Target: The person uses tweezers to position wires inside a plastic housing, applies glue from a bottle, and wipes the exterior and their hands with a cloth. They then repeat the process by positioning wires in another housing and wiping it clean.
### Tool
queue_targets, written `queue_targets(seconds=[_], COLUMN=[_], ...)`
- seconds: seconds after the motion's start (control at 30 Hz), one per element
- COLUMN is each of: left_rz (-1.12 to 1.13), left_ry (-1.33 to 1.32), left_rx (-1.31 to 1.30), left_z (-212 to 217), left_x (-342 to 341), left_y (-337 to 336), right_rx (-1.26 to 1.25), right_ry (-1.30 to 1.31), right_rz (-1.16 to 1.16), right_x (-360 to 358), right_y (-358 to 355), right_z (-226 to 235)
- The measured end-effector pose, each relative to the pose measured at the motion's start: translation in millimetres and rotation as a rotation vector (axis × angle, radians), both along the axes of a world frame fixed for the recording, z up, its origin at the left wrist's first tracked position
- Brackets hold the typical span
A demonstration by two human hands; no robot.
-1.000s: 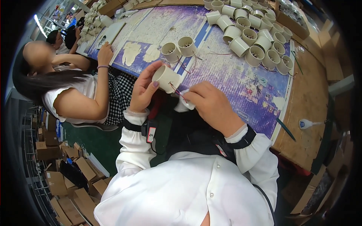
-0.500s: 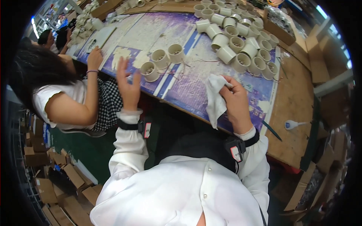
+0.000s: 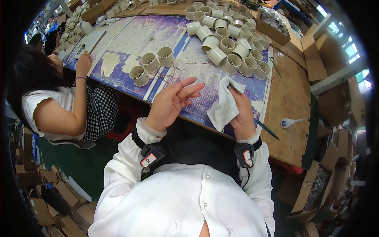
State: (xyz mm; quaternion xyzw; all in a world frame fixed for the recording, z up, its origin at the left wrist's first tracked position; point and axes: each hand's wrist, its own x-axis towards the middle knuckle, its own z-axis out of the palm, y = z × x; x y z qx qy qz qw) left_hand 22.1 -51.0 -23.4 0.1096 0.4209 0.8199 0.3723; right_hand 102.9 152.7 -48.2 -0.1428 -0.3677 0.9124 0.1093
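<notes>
Three beige cups (image 3: 152, 63) stand on the tabletop (image 3: 290, 104) beyond the left hand (image 3: 167, 103), now lowered, grip open; right hand (image 3: 241, 114) keeps clutching white cloth (image 3: 223, 104)

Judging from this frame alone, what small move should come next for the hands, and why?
Probably bring the left hand across to the cloth and wipe its fingers. The left hand is empty, fingers spread open above the table edge, while the right hand holds the white cloth bunched up beside it. The cups stand untouched further back.
</notes>
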Motion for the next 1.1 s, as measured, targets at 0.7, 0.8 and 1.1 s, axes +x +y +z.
queue_targets(seconds=[0.7, 0.8, 1.1], left_rz=[0.090, 0.077, -0.072], left_ry=[0.396, 0.557, 0.658], left_rx=[-0.317, -0.383, -0.423], left_z=[-36.8, -26.2, -16.7], left_x=[16.2, 22.6, 21.4], left_y=[43.7, 48.9, 32.1], right_rx=[0.458, 1.356, 1.534], right_ry=[0.063, -0.046, 0.090], right_rz=[-0.202, -0.208, -0.190], right_x=[46.4, 74.2, 73.4], right_y=[13.2, 6.4, 10.1], right_z=[-1.2, 21.9, 24.1])
